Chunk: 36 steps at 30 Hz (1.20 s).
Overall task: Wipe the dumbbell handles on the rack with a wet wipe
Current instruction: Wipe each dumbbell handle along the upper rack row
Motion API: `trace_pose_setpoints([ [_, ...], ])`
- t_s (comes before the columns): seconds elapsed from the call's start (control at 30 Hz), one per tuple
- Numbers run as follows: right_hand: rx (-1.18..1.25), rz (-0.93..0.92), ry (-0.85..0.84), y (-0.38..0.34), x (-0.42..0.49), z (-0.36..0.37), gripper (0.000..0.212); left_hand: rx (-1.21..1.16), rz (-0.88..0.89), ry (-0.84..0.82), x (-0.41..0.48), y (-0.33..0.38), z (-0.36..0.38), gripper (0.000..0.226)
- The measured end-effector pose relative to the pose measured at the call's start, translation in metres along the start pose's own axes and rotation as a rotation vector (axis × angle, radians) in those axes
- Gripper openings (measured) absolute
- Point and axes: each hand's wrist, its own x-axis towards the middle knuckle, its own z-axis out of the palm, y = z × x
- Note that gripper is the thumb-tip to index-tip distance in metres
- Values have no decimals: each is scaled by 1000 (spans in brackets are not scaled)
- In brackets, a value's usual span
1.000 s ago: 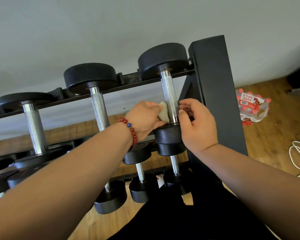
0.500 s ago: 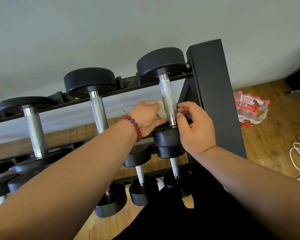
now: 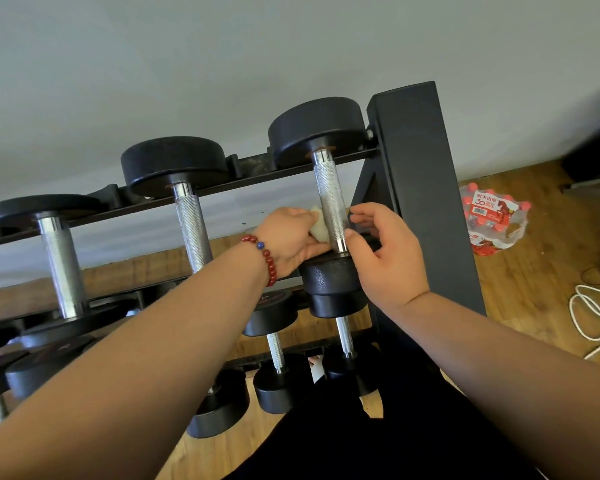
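The left hand's (image 3: pixel 284 237) fingers are pinching the wipe (image 3: pixel 318 227) and pressing it against the left side of the handle (image 3: pixel 329 195), near its lower end. The right hand's (image 3: pixel 387 252) thumb is touching the handle's right side, with its fingers loosely curled just beside; I cannot tell whether they are gripping. The dumbbell (image 3: pixel 317 128) is lying on the top tier at the rack's (image 3: pixel 420 168) right end.
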Motion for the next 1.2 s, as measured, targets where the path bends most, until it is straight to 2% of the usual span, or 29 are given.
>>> trace_pose_setpoints([
  [0.17,-67,84,-94,-3,13,-3,40,24,49,-27,-7,-1,-12,18],
  [0.23,-89,159,-96,-6,23,-2,48,11,117,36,-1,6,-6,19],
  [0.33,-157,155,-119,-7,28,3,54,58,245,148,14,15,4,20],
  [0.43,-164,163,-93,-6,27,6,53,178,249,170,15,6,3,22],
  [0.57,-179,184,-96,-6,28,6,50,175,220,73,8,-8,-6,24],
  [0.7,-186,193,-124,-6,28,5,50,193,275,143,18,14,3,25],
  [0.83,-180,207,-131,-7,29,4,52,309,311,177,15,5,6,27],
  [0.93,-183,213,-147,-7,30,3,51,234,337,150,9,10,4,24],
  [1.0,-184,220,-155,-7,30,3,51,130,352,200,14,25,5,22],
  [1.07,-182,224,-159,-6,30,3,50,140,383,231,20,34,8,17],
  [1.2,-173,228,-151,-7,30,2,49,133,288,168,14,19,7,21],
])
